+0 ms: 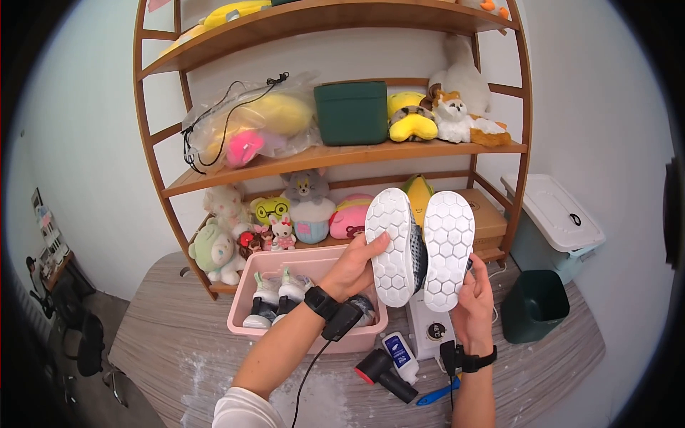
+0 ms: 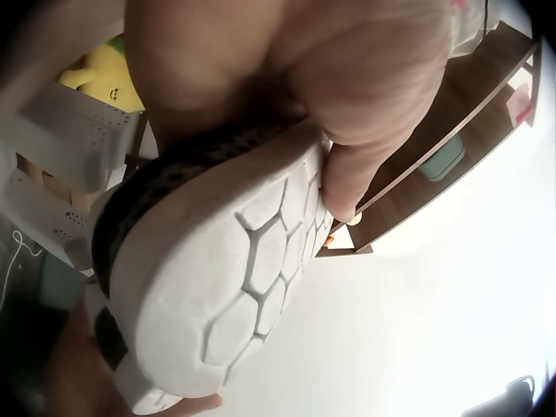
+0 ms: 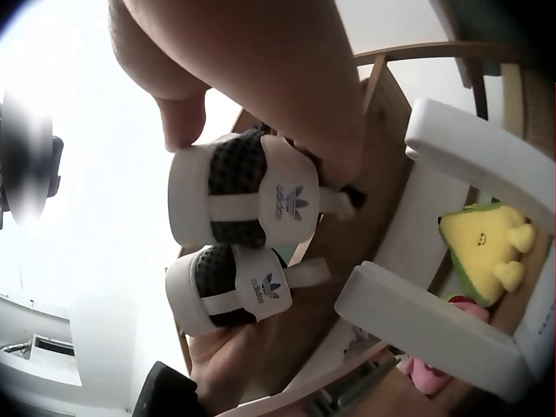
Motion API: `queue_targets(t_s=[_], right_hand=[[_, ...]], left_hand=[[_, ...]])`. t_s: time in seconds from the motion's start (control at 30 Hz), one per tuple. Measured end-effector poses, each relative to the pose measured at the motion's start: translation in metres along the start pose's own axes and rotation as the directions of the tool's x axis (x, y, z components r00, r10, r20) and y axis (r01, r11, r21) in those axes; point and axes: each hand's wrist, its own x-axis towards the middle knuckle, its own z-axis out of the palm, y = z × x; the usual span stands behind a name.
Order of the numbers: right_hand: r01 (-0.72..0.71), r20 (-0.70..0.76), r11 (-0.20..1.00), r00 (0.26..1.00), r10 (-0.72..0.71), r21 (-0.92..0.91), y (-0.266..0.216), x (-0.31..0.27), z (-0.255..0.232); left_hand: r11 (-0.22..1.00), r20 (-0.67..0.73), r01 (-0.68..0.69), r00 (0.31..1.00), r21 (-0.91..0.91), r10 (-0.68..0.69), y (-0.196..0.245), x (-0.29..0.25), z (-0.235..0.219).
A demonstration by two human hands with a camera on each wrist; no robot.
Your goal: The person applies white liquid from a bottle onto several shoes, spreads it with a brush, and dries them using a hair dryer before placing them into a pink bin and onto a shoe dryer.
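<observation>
Two shoes with white hexagon-patterned soles are held up side by side, soles facing the head camera. My left hand (image 1: 351, 267) grips the left shoe (image 1: 391, 250), its thumb on the sole. The right shoe (image 1: 448, 251) is held by my right hand (image 1: 474, 307) at its right side. In the left wrist view, the left hand (image 2: 295, 69) clasps a dark-and-white shoe (image 2: 234, 269). Seen from the right wrist, both white heels carry a logo; the right hand (image 3: 252, 78) holds the upper shoe (image 3: 252, 191), with the other shoe (image 3: 228, 287) below it.
A pink bin (image 1: 307, 342) with more shoes stands behind my left forearm. On the table (image 1: 178, 314) lie a white-and-blue bottle (image 1: 401, 357), a black-and-red device (image 1: 385, 375) and a blue-handled tool (image 1: 437, 394). A dark green bin (image 1: 517, 314) stands right; shelves (image 1: 342, 162) with plush toys rise behind.
</observation>
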Motion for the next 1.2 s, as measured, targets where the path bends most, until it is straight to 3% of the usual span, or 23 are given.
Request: queue_targets(t_s=[0.13,0.17,0.2,0.27,0.3,0.43,0.5,0.6,0.63,0.67,0.73,0.8,0.9,0.93,1.0,1.03,1.1,1.13,1.2], right_hand=[[-0.002,0.008,0.991,1.0,0.001,0.136,0.027,0.003,-0.011],[-0.002,0.002,0.999,1.0,0.002,-0.037,0.033,0.004,-0.015],[-0.004,-0.006,0.999,1.0,0.004,-0.043,0.036,0.004,-0.016],[-0.17,-0.018,0.974,0.985,0.174,0.148,0.041,0.004,-0.01],[-0.248,0.02,0.959,0.969,0.248,0.135,0.042,0.004,-0.009],[-0.246,0.086,0.95,0.969,0.233,0.193,0.041,-0.002,-0.008],[-0.193,0.133,0.979,0.974,0.183,0.063,0.035,-0.004,-0.01],[-0.128,0.189,0.991,0.975,0.119,0.036,0.04,-0.006,-0.017],[-0.158,0.1,0.981,0.984,0.147,0.108,0.041,-0.009,-0.015],[-0.165,0.118,0.981,0.981,0.152,0.107,0.039,-0.01,-0.011],[-0.175,0.044,0.969,0.985,0.169,0.172,0.032,-0.011,-0.004],[-0.153,0.036,0.982,0.988,0.15,0.111,0.019,-0.013,0.011],[-0.002,0.002,0.999,1.0,0.002,-0.037,0.011,-0.016,0.032],[-0.002,0.006,1.0,1.0,0.002,-0.03,0.011,-0.016,0.032],[-0.033,0.039,0.986,0.998,0.04,-0.164,0.011,-0.018,0.023],[-0.045,-0.007,0.98,0.999,0.045,-0.193,0.014,-0.021,0.022],[-0.064,0.033,0.972,0.997,0.073,-0.227,0.021,-0.023,0.016],[-0.087,0.069,0.96,0.992,0.11,-0.267,0.022,-0.023,0.017],[-0.049,0.078,0.956,0.994,0.075,-0.289,0.024,-0.021,0.035]], left_hand=[[0.996,0.048,-0.026,0.999,0.08,0.022,-0.004,-0.002,0.005],[0.996,0.042,-0.028,0.999,0.081,0.025,-0.004,-0.002,0.005],[0.997,0.044,-0.022,0.999,0.073,0.019,-0.005,-0.002,0.005],[0.999,0.042,-0.015,0.999,0.045,0.013,-0.005,-0.001,0.006],[0.999,0.035,-0.011,0.999,0.033,0.01,-0.006,0.0,0.006],[1.0,0.057,-0.031,0.998,0.006,0.03,-0.007,0.0,0.001],[0.999,0.081,-0.027,0.996,0.043,0.023,-0.009,0.001,-0.001],[0.998,0.109,0.018,0.994,0.066,-0.025,-0.011,0.002,0.005],[0.995,0.097,0.024,0.995,0.098,-0.033,-0.01,0.001,0.007],[0.995,0.09,0.008,0.996,0.101,-0.017,-0.006,-0.002,0.011],[0.869,-0.025,0.017,1.0,0.495,-0.005,0.003,-0.009,0.015],[0.823,0.021,-0.055,0.998,0.565,0.053,0.015,-0.023,0.013],[0.514,-0.038,-0.042,0.989,0.857,0.145,0.04,-0.07,0.006],[0.509,-0.04,-0.041,0.988,0.86,0.148,0.05,-0.091,0.005],[0.144,-0.044,-0.001,0.949,0.99,0.311,0.067,-0.133,0.004],[0.138,-0.04,-0.004,0.949,0.99,0.314,0.068,-0.15,-0.005],[-0.217,-0.079,0.14,0.96,0.966,0.268,0.062,-0.176,-0.026],[-0.217,-0.074,0.136,0.959,0.967,0.273,0.056,-0.183,-0.032],[-0.421,-0.097,0.193,0.966,0.886,0.24,0.042,-0.191,-0.042]])
